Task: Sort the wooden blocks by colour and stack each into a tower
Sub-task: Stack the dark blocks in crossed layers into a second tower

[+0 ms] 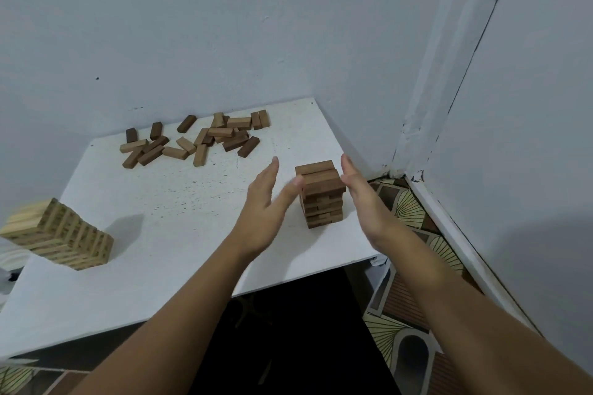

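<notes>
Two bare hands reach out on either side of the brown tower [322, 194], which stands on the right part of the white bench [160, 202], close to its right edge and the corner of the wall. The left hand [264, 202] is flat and open, fingers straight, with its thumb tip right at the tower's left side; it looks like it touches, but I cannot be sure. The right hand [361, 194] is open and flat too, palm facing the tower's right side and very close to it, holding nothing. The top layers of the tower sit a bit crooked over the lower ones, so I think the step in hand is squaring up this tower, pushing the sides straight with both palms. At the far side of the bench lies the loose pile of blocks [195, 141], some dark brown and some a lighter brown, all mixed up and well apart from the tower. At the near left stands the pale block tower [64, 234], taller and looking tilted at the edge of the wide view. So one pale tower is built, the brown one is partly built, and many blocks are not yet sorted. The next move calls for a soft, even squeeze from both sides, so the tower lines up and does not tip toward the bench edge, then reaching to the far pile for more blocks of the same colour.
</notes>
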Demonstrator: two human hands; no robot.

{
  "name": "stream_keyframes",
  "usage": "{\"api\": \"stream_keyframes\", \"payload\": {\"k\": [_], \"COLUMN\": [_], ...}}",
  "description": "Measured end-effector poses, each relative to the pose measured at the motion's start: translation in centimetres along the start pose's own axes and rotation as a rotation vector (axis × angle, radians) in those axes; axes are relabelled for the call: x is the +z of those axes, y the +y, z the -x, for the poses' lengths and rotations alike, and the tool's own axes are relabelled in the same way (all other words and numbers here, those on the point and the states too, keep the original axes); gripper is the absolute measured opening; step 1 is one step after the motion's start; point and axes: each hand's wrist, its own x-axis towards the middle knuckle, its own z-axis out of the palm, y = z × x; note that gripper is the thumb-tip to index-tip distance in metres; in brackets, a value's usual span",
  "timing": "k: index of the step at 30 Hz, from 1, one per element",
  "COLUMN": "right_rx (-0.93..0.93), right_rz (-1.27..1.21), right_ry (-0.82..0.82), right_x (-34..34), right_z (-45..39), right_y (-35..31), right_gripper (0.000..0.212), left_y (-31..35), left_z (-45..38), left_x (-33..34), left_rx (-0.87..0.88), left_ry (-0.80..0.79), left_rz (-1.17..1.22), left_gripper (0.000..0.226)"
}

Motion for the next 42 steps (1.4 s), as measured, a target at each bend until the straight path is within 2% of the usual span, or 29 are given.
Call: {"api": "stream_keyframes", "payload": {"k": [4, 8, 14, 20, 25, 30, 37, 42], "right_rx": [-0.01, -0.055, -0.05, -0.034, -0.032, -0.037, -0.069, -0.02], "right_rz": [-0.102, -0.123, -0.149, -0.172, -0.171, -0.143, -0.041, 0.179], "right_ry": [0.064, 0.085, 0.085, 0.082, 0.073, 0.068, 0.05, -0.125], "right_x": [1.3, 1.1, 1.2, 1.5, 1.5, 1.5, -0.2, -3.2], "right_z": [0.0, 0.0, -0.2, -0.3, -0.3, -0.3, -0.7, -1.8], "right_y": [-0.3, -0.4, -0.4, -0.3, -0.2, 0.0, 0.0, -1.5], "right_gripper": [0.054, 0.05, 0.05, 0.051, 0.051, 0.05, 0.052, 0.07], "left_y": [0.6, 1.2, 1.3, 1.2, 1.0, 1.4, 0.7, -0.8], "left_z": [0.7, 0.9, 0.6, 0.4, 0.3, 0.3, 0.1, -1.6], "left_x": [2.8, 4.4, 4.9, 5.6, 5.8, 5.7, 4.2, -0.3], "left_rx": [-0.058, -0.084, -0.12, -0.141, -0.13, -0.138, -0.075, -0.014], "left_ry": [0.028, 0.025, 0.034, 0.06, 0.059, 0.066, 0.077, 0.003], "left_rz": [0.164, 0.241, 0.22, 0.226, 0.217, 0.222, 0.217, 0.075], "left_gripper": [0.098, 0.087, 0.087, 0.1, 0.098, 0.085, 0.091, 0.097]}}
